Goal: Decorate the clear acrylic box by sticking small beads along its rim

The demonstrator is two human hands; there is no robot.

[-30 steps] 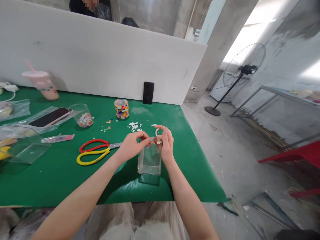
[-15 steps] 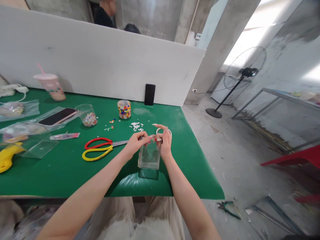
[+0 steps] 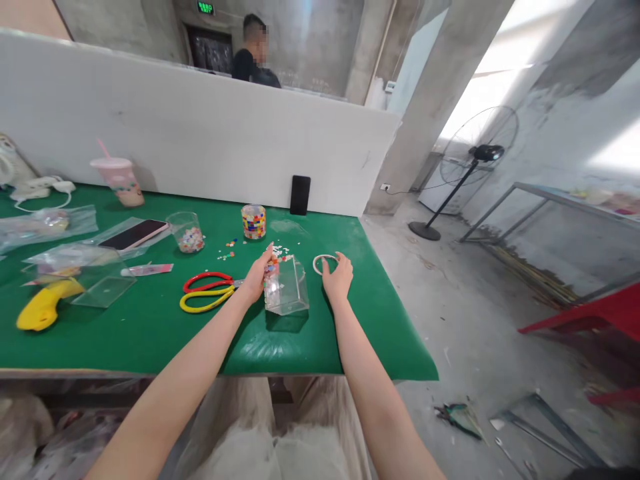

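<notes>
My left hand (image 3: 257,275) is closed on a clear plastic box (image 3: 290,293), gripping its left side near the far corner. Small coloured mosaic tiles (image 3: 271,270) cover part of that side, by my fingertips. The box is held tilted just over the green tabletop. To its right, my right hand (image 3: 339,277) has thumb and fingers apart around the near right part of a white ring (image 3: 317,266) lying on the table. The thumb reaches over the ring's opening; whether the fingers press on it cannot be made out. Loose white tiles (image 3: 286,252) lie behind the box.
Left of my hands lie red-and-yellow-handled scissors (image 3: 207,293), a glue tube (image 3: 148,269) and a yellow tool (image 3: 45,307). Further back stand a cup of tiles (image 3: 191,240), a mosaic-covered jar (image 3: 254,223), a pink drink cup (image 3: 121,181) and a black phone (image 3: 300,195). The table (image 3: 395,333) ends at right.
My right hand has let go of the box and moved right, to the white ring. My left hand has shifted left with the box, which is turned and tilted differently.
</notes>
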